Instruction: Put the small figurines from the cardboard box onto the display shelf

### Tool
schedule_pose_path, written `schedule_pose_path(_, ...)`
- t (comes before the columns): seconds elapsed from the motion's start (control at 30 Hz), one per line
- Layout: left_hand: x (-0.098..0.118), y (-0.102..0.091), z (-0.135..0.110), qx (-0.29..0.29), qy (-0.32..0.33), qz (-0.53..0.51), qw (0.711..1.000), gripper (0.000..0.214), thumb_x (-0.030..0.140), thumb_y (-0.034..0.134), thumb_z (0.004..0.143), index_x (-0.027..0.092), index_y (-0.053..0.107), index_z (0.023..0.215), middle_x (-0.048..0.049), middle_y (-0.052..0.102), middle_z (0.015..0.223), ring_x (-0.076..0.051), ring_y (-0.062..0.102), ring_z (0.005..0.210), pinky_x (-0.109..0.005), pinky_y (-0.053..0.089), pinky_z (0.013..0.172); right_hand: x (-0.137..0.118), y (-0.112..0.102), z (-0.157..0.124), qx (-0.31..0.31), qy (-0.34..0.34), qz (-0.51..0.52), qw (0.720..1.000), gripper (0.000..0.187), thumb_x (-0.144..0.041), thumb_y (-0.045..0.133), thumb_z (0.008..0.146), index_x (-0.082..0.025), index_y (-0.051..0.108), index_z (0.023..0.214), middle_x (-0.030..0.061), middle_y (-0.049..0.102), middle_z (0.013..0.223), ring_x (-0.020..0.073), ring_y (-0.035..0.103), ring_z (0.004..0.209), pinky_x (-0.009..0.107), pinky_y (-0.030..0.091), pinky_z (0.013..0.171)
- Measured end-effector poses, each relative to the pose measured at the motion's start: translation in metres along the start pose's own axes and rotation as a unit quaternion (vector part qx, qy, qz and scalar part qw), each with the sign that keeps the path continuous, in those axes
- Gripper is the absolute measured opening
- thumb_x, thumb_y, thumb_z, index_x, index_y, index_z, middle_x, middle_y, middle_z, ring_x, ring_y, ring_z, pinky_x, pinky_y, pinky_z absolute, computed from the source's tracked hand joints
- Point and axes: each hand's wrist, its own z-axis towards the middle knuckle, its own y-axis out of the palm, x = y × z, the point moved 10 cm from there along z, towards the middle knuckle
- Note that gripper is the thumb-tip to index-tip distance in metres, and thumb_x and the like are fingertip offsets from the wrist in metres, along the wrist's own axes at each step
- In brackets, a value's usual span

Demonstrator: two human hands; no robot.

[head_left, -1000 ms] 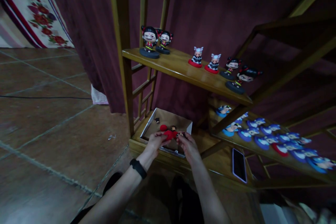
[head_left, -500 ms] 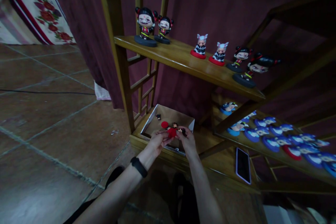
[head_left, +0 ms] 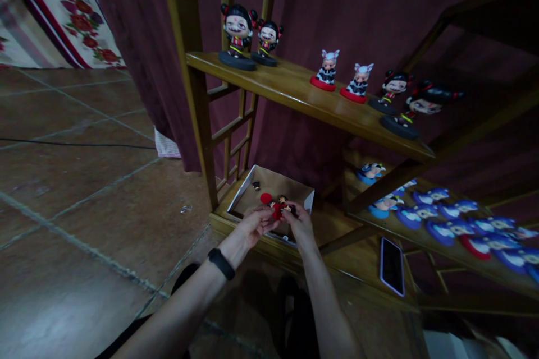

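Note:
Over the front part of a shallow cardboard box (head_left: pixel 280 178), both of my hands are close together with bent fingers. My left hand (head_left: pixel 257 221) pinches a red base (head_left: pixel 277 212), partly covered by fingers. My right hand (head_left: pixel 302 223) grips a small dark-haired figurine (head_left: pixel 288 209) against that base; whether the two are joined I cannot tell. Inside the box, just beyond my fingers, lie another red round base (head_left: pixel 265 198), a dark-haired figurine piece (head_left: pixel 282 199) and a small black piece (head_left: pixel 256 185).
Above the box, a wooden shelf (head_left: pixel 311 92) carries several figurines, among them a large black-haired one (head_left: pixel 238 31). Blue-based figurines (head_left: pixel 452 230) fill a lower shelf on the right. A phone (head_left: pixel 391 266) lies at the lower right. A dark red curtain (head_left: pixel 138 28) hangs at left.
The view has shifted slightly, so the shelf figurines appear a little further right and higher. My hands keep their hold over the box, with only small finger movement.

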Motion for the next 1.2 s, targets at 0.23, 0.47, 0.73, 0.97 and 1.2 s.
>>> schedule_pose_path(0.23,-0.002,0.003,0.0,-0.014,-0.023,0.009,1.0,0.011,0.011,0.062,0.071,0.01,0.06,0.081,-0.0075,0.068,0.07,-0.014,0.065,0.063,-0.027,0.055,0.067,0.002,0.003,0.0,-0.011,0.001,-0.006,1.0,0.031,-0.032,0.066,0.06,-0.022,0.062,0.09,0.001,0.064,0.09,0.0142,0.06,0.07,0.029,0.054,0.063)
schedule_pose_path(0.47,-0.005,0.003,0.003,-0.021,-0.035,0.008,0.999,0.012,0.015,0.062,0.073,0.008,0.062,0.084,-0.0089,0.068,0.072,-0.014,0.065,0.063,-0.025,0.055,0.068,0.0,0.007,-0.001,-0.024,0.001,-0.012,1.0,0.031,-0.03,0.065,0.06,-0.022,0.062,0.09,0.0006,0.065,0.089,0.0152,0.06,0.073,0.028,0.053,0.063)
schedule_pose_path(0.73,-0.004,0.001,0.002,-0.013,-0.018,0.005,1.0,0.012,0.014,0.065,0.071,0.009,0.062,0.082,-0.008,0.068,0.071,-0.014,0.065,0.061,-0.027,0.055,0.065,-0.002,0.009,-0.001,-0.043,-0.015,-0.044,0.998,0.026,-0.03,0.063,0.064,-0.024,0.062,0.089,-0.0001,0.064,0.088,0.0162,0.061,0.074,0.029,0.053,0.063)
schedule_pose_path(0.97,-0.001,-0.001,0.0,0.003,0.002,0.0,1.0,0.014,0.013,0.07,0.066,0.009,0.063,0.078,-0.008,0.068,0.068,-0.014,0.065,0.06,-0.026,0.055,0.063,-0.002,0.007,0.0,-0.037,-0.047,-0.094,0.994,0.024,-0.031,0.061,0.066,-0.026,0.061,0.09,0.0001,0.065,0.091,0.0177,0.06,0.079,0.031,0.052,0.068)
schedule_pose_path(1.2,0.005,-0.002,-0.001,0.015,0.03,0.011,0.999,0.012,0.012,0.071,0.064,0.009,0.065,0.075,-0.0071,0.068,0.068,-0.013,0.064,0.058,-0.024,0.055,0.059,-0.014,0.004,0.0,-0.013,-0.127,-0.204,0.97,0.023,-0.028,0.057,0.07,-0.025,0.063,0.092,0.0012,0.065,0.094,0.0185,0.059,0.089,0.032,0.047,0.08)
